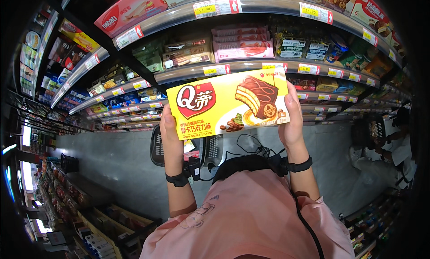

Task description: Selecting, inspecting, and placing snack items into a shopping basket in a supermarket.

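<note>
Both of my hands hold up a yellow cardboard box of mocha chocolate cakes, its printed front towards the camera and tilted slightly up at the right. My left hand grips the box's left end, with the thumb on the near edge. At the right end is my right hand, its thumb on the box's front and its fingers mostly hidden behind. Behind the box, a shelf edge with price tags is partly covered. Below my left hand, a dark plastic shopping basket shows in part, with packages in it.
Shelves of packaged snacks curve across the front, including pink biscuit packs and a red wafer box. Another person is at the far right beside a dark basket. Wooden display bins stand at lower left.
</note>
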The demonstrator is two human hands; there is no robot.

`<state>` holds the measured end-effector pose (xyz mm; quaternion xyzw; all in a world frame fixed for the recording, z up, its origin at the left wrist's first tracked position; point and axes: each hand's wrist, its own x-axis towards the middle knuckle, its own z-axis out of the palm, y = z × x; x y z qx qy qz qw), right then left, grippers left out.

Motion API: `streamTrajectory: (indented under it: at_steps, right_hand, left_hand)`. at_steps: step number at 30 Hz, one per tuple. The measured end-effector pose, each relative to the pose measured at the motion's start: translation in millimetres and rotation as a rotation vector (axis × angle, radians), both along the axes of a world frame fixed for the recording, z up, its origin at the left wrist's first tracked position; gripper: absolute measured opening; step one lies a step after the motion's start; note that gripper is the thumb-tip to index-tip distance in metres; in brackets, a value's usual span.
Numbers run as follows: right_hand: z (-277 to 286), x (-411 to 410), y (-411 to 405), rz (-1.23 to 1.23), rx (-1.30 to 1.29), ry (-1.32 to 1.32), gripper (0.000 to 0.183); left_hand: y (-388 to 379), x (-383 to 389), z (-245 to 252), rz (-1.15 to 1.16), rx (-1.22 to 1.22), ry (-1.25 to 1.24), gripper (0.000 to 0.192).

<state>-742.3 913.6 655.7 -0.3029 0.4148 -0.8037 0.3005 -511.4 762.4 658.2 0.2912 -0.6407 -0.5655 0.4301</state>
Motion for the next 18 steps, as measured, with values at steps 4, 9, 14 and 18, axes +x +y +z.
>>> streamTrajectory:
  at_steps: [4,9,14,18]
  right_hand:
    - [0.0,-3.9,-1.4,0.001,-0.009,-0.01,0.056]
    - [-1.0,-4.6,-2.6,-0.016,-0.007,-0.034,0.054]
    - [2.8,-7.2,-2.2,-0.06,0.026,-0.143,0.054]
    - [12.0,-7.1,3.7,0.09,0.099,-0.284,0.049]
  left_hand:
    - [2.8,-7.9,8.9,0.025,0.02,0.024,0.059]
    - [-0.4,-16.3,8.8,0.059,-0.03,0.102,0.055]
    - [3.7,-15.7,28.0,0.039,-0.106,0.021,0.057]
    - [3.8,-12.7,28.7,0.064,-0.401,-0.138,0.08]
